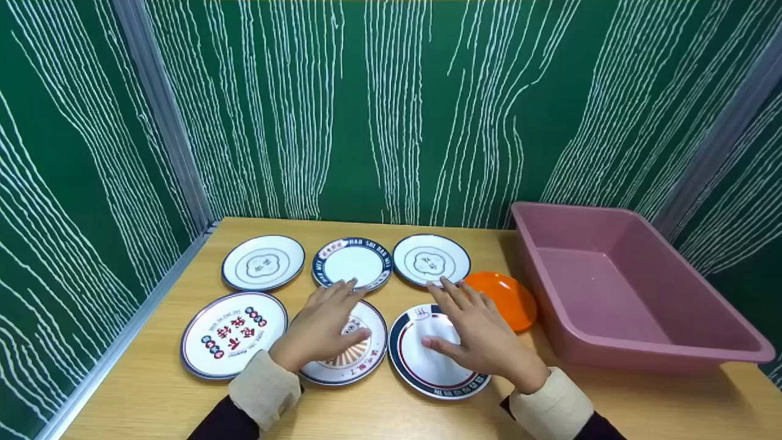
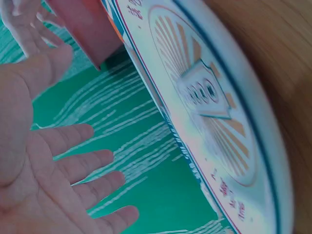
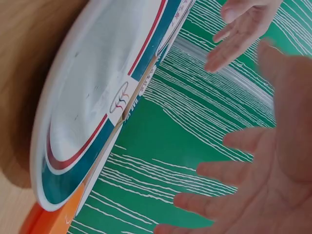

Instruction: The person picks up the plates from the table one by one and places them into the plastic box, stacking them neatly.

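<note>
In the head view my left hand point(image 1: 324, 327) hovers palm down above a white plate with an orange sunburst print point(image 1: 366, 354). Its fingers are spread and hold nothing. My right hand point(image 1: 479, 330) hangs likewise over a white plate with a dark blue and red rim band point(image 1: 421, 360). Both wrist views show a gap between each palm and the plate below. Behind the hands stand a dark-rimmed lettered plate point(image 1: 357, 266) and two white plates with a grey flower-shaped print, one on the left point(image 1: 256, 266), one on the right point(image 1: 434, 256). Partly behind the right hand lies an orange plate point(image 1: 507, 299).
A white plate with red characters point(image 1: 229, 336) lies at the near left. The deep pink plastic tub point(image 1: 550, 305) occupies the right side of the wooden table point(image 1: 342, 415), beside the orange plate. Green panels with white wavy lines point(image 1: 354, 153) enclose the back and sides.
</note>
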`<control>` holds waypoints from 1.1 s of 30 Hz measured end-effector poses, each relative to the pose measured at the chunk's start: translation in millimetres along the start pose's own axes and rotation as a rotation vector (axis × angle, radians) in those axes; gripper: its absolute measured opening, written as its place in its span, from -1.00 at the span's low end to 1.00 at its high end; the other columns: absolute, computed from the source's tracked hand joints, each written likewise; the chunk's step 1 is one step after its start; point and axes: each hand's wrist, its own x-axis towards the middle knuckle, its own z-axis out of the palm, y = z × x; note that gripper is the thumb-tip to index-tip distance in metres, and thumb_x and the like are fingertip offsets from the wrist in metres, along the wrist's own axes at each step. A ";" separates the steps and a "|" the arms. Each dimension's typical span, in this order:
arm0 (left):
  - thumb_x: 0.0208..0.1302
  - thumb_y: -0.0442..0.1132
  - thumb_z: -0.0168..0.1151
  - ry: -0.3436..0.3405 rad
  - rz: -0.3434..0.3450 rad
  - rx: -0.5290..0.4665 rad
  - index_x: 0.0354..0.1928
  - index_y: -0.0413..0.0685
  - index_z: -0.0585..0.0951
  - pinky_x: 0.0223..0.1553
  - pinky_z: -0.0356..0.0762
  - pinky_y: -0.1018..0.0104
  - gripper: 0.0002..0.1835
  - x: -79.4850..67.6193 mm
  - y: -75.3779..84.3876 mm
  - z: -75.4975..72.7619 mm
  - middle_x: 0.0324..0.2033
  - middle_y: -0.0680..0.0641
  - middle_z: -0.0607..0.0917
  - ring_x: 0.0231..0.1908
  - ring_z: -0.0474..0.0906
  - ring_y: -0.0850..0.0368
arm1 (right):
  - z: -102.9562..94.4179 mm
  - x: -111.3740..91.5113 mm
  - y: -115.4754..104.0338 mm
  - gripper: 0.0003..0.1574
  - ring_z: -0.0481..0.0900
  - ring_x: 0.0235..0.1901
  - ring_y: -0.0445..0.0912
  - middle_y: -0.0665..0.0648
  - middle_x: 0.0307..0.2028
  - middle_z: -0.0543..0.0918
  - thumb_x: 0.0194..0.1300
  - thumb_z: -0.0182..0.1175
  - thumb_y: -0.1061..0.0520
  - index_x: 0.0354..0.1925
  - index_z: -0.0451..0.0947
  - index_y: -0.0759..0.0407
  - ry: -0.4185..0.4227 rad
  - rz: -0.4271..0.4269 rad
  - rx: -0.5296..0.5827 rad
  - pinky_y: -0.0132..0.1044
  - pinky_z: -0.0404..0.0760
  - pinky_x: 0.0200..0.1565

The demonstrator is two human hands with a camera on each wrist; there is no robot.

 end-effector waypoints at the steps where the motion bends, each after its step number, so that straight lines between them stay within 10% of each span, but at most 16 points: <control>1: 0.39 0.14 0.28 0.007 -0.023 -0.009 0.55 0.04 0.29 0.55 -0.12 -0.19 -0.21 0.0 -2.0 -0.6 0.56 -0.15 0.19 0.55 0.04 -0.18 | 0.4 0.7 -0.5 0.14 0.11 0.51 0.30 0.20 0.57 0.17 0.30 0.21 -0.48 0.62 0.06 -0.09 0.020 0.010 0.000 0.46 0.11 0.40; 14: 0.44 -0.24 0.27 0.009 -0.218 -0.061 0.42 -0.16 0.45 0.48 0.20 -0.17 -0.44 2.4 -45.4 -9.6 0.43 -0.25 0.40 0.46 0.22 -0.25 | 3.9 5.9 -8.4 -0.15 0.62 -0.04 0.12 0.23 0.06 0.63 0.38 0.36 -0.05 0.48 0.31 0.18 0.225 0.224 0.251 -0.05 0.74 0.01; 33: 0.35 -0.56 0.11 -0.090 -0.244 -0.054 0.32 -0.36 0.51 0.38 0.36 -0.15 -0.52 1.4 -61.5 -4.6 0.19 -0.36 0.59 0.28 0.46 -0.27 | 5.4 6.7 -14.9 -0.26 0.66 -0.10 0.11 0.23 -0.02 0.67 0.35 0.39 0.02 0.37 0.41 0.24 0.270 0.280 0.307 -0.10 0.77 -0.08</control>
